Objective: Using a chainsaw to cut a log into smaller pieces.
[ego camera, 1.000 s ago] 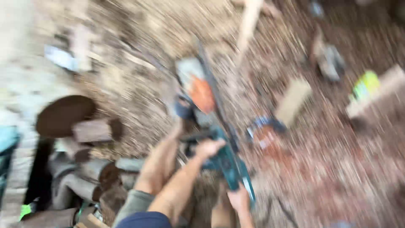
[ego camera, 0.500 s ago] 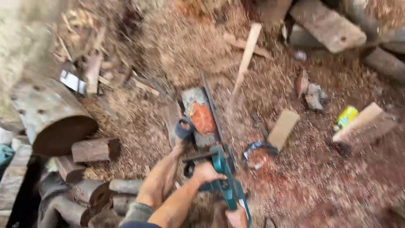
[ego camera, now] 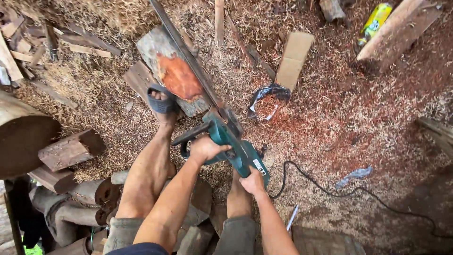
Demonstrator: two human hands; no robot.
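Item: teal chainsaw (ego camera: 231,141), bar laid across the log (ego camera: 172,71). Our left hand (ego camera: 204,148) wraps its front handle, right hand (ego camera: 254,182) its rear. Risk: sandalled foot (ego camera: 163,101) beside bar; kickback or slipping could cut it.

Sawdust-covered ground (ego camera: 358,123), log (ego camera: 172,71), wood offcuts (ego camera: 295,59), black cable (ego camera: 339,191)
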